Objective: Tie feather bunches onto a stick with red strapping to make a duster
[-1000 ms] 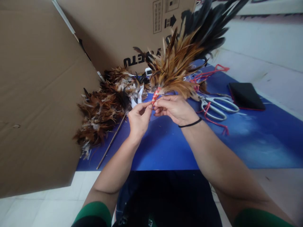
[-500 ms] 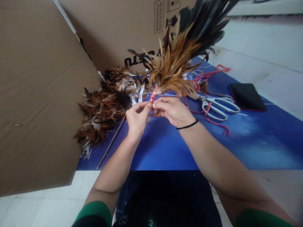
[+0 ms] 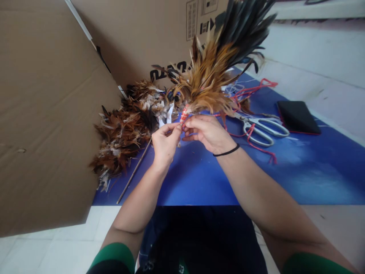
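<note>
A large feather bundle [image 3: 211, 80], golden brown low down and black at its top, leans up and to the right above my hands. Red cord is wound round its narrow lower end [image 3: 184, 113]. My left hand [image 3: 167, 142] pinches the tip of that wrapped end between thumb and fingers. Close against it on the right, my right hand [image 3: 207, 132] has thumb and forefinger closed at the same red wrapping, its other fingers curled. Whether it grips a loose strand of cord is too small to tell.
Brown feathers [image 3: 119, 133] and a thin stick [image 3: 134, 171] lie left on the blue table [image 3: 199, 182]. Scissors [image 3: 261, 129], loose red cord [image 3: 256, 89] and a black case [image 3: 299, 117] are at the right. Cardboard [image 3: 42, 114] stands left and behind.
The feather bundle has turned slightly, its black top shifting left. My right fingers have moved a little at the wrapping; my left hand has hardly moved.
</note>
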The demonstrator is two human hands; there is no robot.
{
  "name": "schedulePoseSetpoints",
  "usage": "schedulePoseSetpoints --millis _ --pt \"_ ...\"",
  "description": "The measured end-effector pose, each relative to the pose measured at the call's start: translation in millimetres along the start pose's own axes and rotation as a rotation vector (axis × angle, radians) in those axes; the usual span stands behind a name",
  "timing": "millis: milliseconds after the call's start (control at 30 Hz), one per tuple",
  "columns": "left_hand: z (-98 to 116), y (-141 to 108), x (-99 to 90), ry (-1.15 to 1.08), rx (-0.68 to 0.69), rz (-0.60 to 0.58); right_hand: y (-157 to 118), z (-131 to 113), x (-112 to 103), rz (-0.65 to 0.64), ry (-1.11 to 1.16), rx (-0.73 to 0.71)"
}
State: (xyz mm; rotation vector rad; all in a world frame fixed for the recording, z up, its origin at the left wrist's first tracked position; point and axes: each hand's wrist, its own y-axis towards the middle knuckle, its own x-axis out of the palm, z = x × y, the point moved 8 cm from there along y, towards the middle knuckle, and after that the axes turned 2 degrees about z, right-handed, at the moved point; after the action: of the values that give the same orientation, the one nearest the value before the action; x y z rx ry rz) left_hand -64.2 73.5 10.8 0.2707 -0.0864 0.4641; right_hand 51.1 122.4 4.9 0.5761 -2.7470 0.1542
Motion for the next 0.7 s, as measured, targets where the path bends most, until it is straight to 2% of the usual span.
schedulePoseSetpoints --millis 533,700 --pt "-4.3 1.0 3.7 -0.094 -0.029 -0.038 0.7 -6.7 -3.3 0.083 -0.007 -0.177" --pt "-0.4 0.4 5.4 -0.113 -0.016 -0.063 2.5 -4.7 -4.4 0.088 0.005 -0.181"
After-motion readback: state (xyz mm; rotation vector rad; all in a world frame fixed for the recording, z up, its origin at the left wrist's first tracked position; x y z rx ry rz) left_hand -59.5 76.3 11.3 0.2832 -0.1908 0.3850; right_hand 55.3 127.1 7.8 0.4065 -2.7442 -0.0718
